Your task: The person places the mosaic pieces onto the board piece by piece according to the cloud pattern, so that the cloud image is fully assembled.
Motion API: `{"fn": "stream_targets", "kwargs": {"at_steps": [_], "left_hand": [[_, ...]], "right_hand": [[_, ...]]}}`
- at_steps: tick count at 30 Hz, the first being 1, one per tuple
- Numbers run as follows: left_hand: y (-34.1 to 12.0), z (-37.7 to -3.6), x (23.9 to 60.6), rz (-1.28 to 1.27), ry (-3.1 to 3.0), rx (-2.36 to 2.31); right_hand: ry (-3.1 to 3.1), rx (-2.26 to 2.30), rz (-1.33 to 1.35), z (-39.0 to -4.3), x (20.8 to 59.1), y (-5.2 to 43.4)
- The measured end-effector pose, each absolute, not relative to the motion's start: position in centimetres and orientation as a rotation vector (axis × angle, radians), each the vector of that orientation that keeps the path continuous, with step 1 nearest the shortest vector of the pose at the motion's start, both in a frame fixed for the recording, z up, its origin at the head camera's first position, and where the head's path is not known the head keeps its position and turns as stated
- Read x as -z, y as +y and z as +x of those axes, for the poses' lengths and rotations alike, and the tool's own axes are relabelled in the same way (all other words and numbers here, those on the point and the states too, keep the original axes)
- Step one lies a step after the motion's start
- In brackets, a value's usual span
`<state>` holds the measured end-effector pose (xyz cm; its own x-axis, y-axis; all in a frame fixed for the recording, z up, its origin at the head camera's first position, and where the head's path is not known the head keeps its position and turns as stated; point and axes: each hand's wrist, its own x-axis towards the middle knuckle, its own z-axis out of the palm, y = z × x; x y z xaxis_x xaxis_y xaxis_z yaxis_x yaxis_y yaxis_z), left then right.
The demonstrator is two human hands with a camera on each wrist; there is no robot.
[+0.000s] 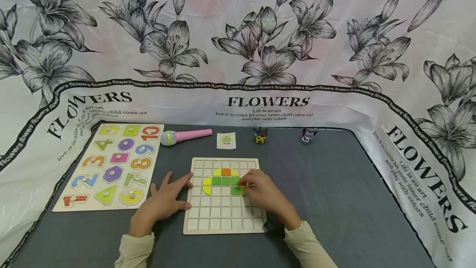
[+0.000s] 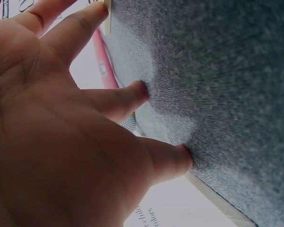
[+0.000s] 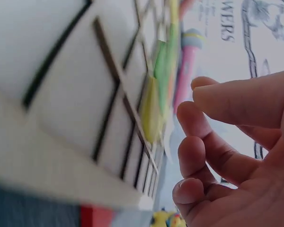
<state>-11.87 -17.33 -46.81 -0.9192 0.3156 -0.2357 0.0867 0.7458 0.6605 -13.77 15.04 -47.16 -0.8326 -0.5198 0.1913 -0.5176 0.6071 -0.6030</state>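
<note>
With the left hand (image 1: 165, 202) spread flat against the left edge of the wooden grid board (image 1: 223, 218) at lower centre, bracing it on the bench (image 1: 334, 202), the right hand (image 1: 262, 193) pinches a yellow tile (image 1: 247, 185) beside the green tile (image 1: 236, 190); seat it squarely.

Play table: number puzzle (image 1: 111, 166); toy microphone (image 1: 186, 136); floral backdrop (image 1: 238, 32).

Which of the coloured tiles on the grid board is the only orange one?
The orange tile in the top row of the pattern on the grid board, centred between two yellow-green tiles. The tiles below it are green, and a yellow half-round piece sits lower left.
</note>
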Motion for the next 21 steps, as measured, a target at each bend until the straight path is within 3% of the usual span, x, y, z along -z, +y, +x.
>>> {"fn": "stream_targets", "kwargs": {"at_steps": [21], "left_hand": [[-17.4,-11.7,46.8,0.351,2.598,-0.968]], "right_hand": [[2.815,1.044,-0.567,-9.8,46.3,25.6]]}}
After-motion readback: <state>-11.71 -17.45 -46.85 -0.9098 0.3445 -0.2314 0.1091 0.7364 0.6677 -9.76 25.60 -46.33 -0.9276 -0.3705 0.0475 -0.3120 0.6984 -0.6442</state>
